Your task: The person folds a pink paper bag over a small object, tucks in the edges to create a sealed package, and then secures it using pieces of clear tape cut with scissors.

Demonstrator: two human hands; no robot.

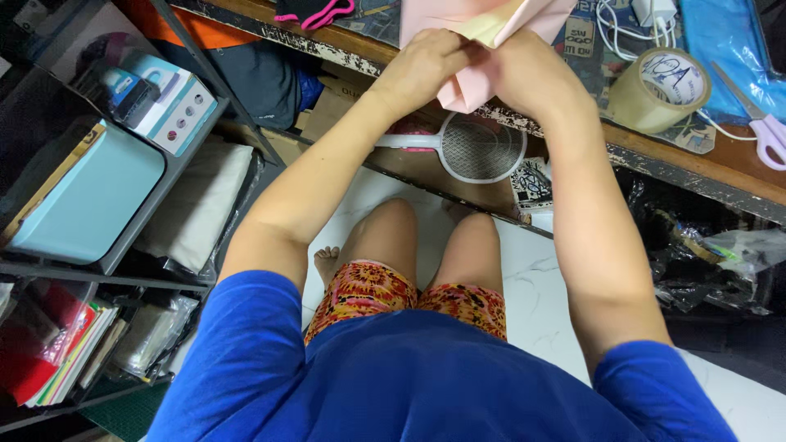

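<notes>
My left hand [426, 61] and my right hand [528, 69] meet at the front edge of a wooden table [704, 164]. Both pinch a pale pink sheet of paper [458, 90] that is folded, with a cream-coloured face [483, 29] showing between the layers. The sheet rises past the top of the view, so its upper part is hidden. My fingers press along a fold near the table's edge.
A roll of clear packing tape [659, 90] lies right of my hands, with lilac-handled scissors [765, 131], a white cable [622, 29] and a blue sheet [725, 41] beyond. Below the table hangs a white racket-shaped bug swatter [479, 147]. A metal shelf [139, 221] with boxes stands at the left.
</notes>
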